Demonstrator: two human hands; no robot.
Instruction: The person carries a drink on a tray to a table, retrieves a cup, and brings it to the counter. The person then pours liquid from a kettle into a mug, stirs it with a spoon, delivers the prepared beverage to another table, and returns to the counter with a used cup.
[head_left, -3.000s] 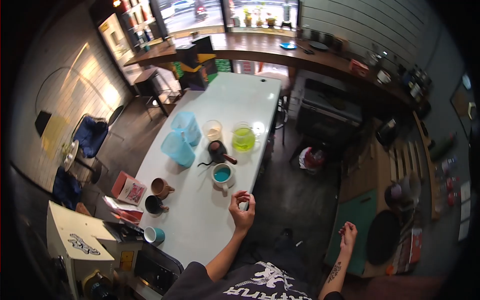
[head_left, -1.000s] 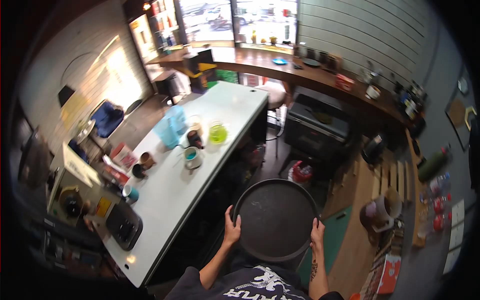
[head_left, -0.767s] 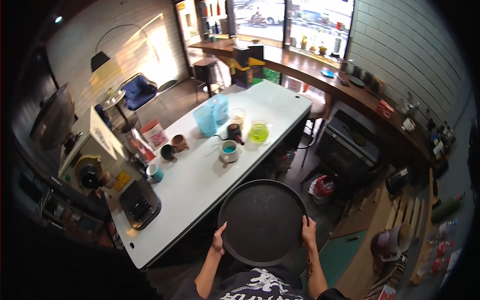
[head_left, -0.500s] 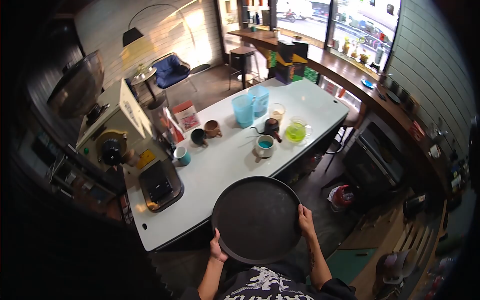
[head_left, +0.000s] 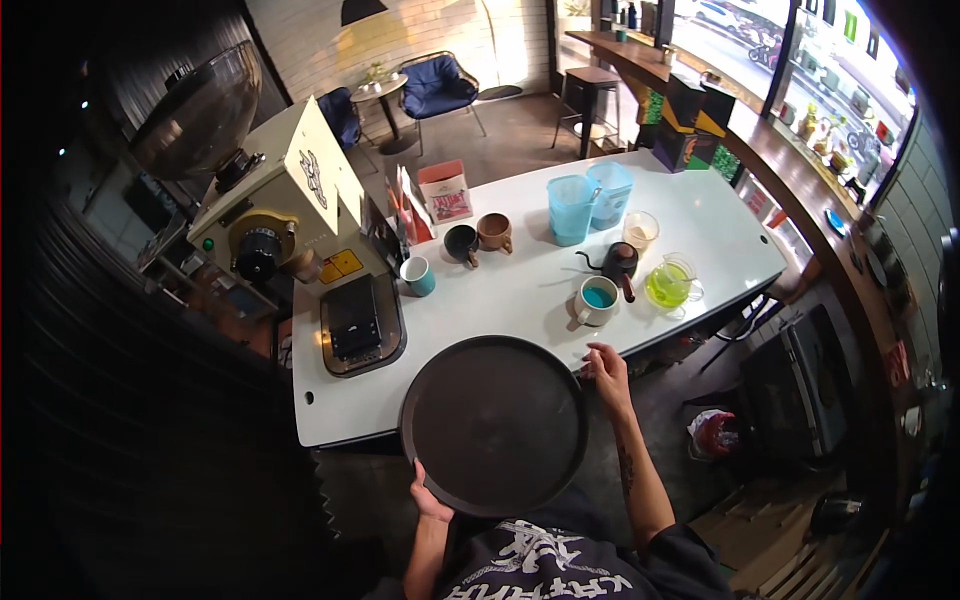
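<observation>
A round black tray (head_left: pixel 495 425) is held in front of my body, its far edge overlapping the white table (head_left: pixel 455 325). My left hand (head_left: pixel 429 495) grips its lower left rim, thumb on top. Off the tray's right side, my right hand (head_left: pixel 608 375) is apart from the rim, fingers curled; whether anything small is in them is unclear. Beyond that hand stand a white mug with blue-green liquid (head_left: pixel 598 298), a black kettle (head_left: pixel 620 262) and a glass jug of green liquid (head_left: pixel 669 285).
Two blue pitchers (head_left: pixel 570 212) and a glass of pale contents (head_left: pixel 640 230) stand farther back. A brown cup (head_left: pixel 494 231), a black cup (head_left: pixel 462 243) and a teal cup (head_left: pixel 418 276) are left of centre, near a cream grinder (head_left: pixel 290 190) and a black scale (head_left: pixel 354 318).
The view has swung left towards the grinder and nearer the table. Both hands gripped the tray half a second ago; my right hand has since come off its rim.
</observation>
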